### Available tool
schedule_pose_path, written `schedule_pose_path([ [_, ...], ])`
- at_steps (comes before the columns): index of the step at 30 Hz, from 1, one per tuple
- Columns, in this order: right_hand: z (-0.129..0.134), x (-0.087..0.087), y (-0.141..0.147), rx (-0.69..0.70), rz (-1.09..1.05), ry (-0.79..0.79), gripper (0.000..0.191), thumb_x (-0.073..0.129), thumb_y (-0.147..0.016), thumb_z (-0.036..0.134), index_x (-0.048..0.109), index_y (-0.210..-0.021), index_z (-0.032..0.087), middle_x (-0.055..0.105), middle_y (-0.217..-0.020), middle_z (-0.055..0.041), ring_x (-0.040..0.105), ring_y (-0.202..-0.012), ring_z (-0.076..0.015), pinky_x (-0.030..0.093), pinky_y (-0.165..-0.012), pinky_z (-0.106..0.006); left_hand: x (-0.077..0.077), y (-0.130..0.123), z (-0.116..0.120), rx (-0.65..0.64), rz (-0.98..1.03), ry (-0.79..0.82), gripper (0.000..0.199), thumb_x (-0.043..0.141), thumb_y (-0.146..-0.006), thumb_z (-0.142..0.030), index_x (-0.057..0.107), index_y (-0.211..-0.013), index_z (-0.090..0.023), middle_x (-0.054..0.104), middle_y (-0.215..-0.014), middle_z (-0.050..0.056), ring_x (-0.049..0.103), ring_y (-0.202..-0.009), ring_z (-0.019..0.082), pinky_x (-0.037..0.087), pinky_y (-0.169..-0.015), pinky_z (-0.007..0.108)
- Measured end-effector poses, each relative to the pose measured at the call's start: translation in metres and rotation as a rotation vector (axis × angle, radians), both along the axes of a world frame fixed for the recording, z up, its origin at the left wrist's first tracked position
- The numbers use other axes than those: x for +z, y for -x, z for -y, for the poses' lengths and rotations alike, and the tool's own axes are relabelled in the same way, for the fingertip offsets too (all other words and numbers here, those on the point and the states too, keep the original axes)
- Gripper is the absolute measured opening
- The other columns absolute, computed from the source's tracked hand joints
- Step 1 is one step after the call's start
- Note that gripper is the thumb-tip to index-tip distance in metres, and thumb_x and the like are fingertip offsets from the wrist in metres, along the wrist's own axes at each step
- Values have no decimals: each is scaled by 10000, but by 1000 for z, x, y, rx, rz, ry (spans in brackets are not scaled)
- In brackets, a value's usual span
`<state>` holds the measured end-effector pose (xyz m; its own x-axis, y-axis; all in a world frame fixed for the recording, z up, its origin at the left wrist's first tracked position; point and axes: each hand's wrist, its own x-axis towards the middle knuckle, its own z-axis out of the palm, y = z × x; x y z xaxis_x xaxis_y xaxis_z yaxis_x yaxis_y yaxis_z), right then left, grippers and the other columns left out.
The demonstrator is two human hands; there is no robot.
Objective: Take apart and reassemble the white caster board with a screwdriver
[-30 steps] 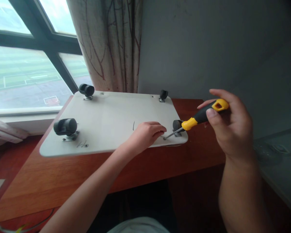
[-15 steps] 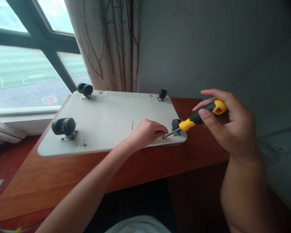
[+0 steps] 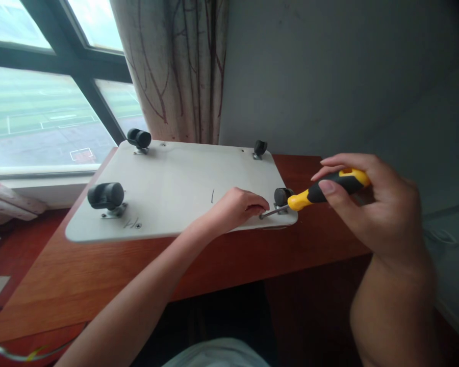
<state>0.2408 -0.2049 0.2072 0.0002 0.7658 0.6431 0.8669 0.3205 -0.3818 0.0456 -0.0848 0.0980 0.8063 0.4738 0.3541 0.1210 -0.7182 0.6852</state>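
Observation:
My right hand (image 3: 375,199) grips a yellow and black screwdriver (image 3: 329,189) by its handle, its shaft slanting down to the left. The tip meets a small dark screw spot (image 3: 261,216) near the front right corner of a white board (image 3: 176,178). Close to that tip rests my left hand (image 3: 239,208), fingers curled and pinched together; whatever they hold, if anything, is hidden. Just behind the shaft stands a black caster wheel (image 3: 283,196). Other casters sit near the remaining corners: one front left (image 3: 106,196), one back left (image 3: 138,138), one back right (image 3: 259,148).
The board lies on a reddish-brown wooden table (image 3: 110,275). A window (image 3: 42,112) is at the left, with a patterned curtain (image 3: 176,71) and a grey wall (image 3: 321,71) behind. A cable (image 3: 7,351) lies at the lower left.
The screwdriver handle has tipped lower and moved slightly right with my right hand, while its tip stays at the same spot. My left hand keeps its place on the board; the view shifted slightly.

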Motion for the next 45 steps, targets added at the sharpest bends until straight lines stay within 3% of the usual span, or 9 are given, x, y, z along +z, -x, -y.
schedule_pose_path([
  [5, 4, 2, 1, 130, -47, 75, 330, 618, -908, 339, 619, -1237, 315, 704, -1150, -42, 666, -1067, -298, 521, -926, -478, 1, 0, 1, 4, 3, -26, 213, 564, -887, -97, 747, -946, -187, 761, -864, 3, 676, -716, 110, 449, -665, 187],
  [11, 2, -1, 1, 4, -45, -5, 257, 675, -890, 340, 669, -1145, 305, 732, -975, -29, 695, -927, -267, 536, -858, -440, 0, -1, 1, 16, 13, -4, 211, 571, -873, -78, 740, -936, -185, 743, -813, -12, 650, -693, 94, 433, -668, 170],
  [17, 4, 1, 2, 87, -110, 68, 294, 598, -914, 343, 637, -1205, 329, 705, -1136, -44, 662, -1056, -290, 520, -923, -475, -1, 0, 0, 10, 7, 23, 216, 553, -876, -102, 743, -934, -186, 740, -812, -1, 649, -694, 110, 441, -664, 181],
  [23, 0, -5, -1, -55, -55, -29, 271, 679, -875, 308, 676, -1144, 280, 733, -942, -18, 691, -890, -234, 525, -818, -382, -1, 0, -2, -13, 8, 37, 213, 560, -879, -96, 740, -944, -188, 745, -838, -12, 656, -721, 102, 437, -687, 165],
  [29, 6, -2, -2, 107, -118, 50, 333, 574, -873, 248, 649, -1197, 244, 692, -1170, -55, 662, -1001, -244, 520, -870, -400, -3, -1, -4, -24, -12, 37, 214, 568, -875, -89, 742, -953, -185, 753, -869, -13, 661, -741, 101, 433, -699, 160],
  [36, 4, -7, -2, -80, -42, -47, 302, 721, -852, 293, 682, -1146, 242, 738, -941, -21, 697, -865, -205, 529, -759, -325, -1, -2, -5, -52, -16, 41, 221, 556, -879, -86, 741, -962, -176, 750, -876, 1, 660, -749, 111, 440, -709, 167],
  [41, 6, -6, -1, 88, -61, -15, 382, 625, -839, 177, 628, -1215, 244, 698, -1107, -46, 664, -1030, -235, 508, -914, -382, -4, -3, -6, -59, -6, 47, 221, 557, -887, -102, 743, -984, -175, 752, -876, 12, 661, -740, 114, 445, -708, 179],
  [45, 9, -5, -3, 140, -29, 5, 368, 648, -843, 222, 629, -1210, 237, 708, -1093, -49, 667, -1044, -245, 501, -915, -384, -4, -3, -7, -76, -9, 63, 215, 569, -880, -101, 744, -980, -174, 751, -855, 9, 663, -734, 111, 448, -708, 176],
])
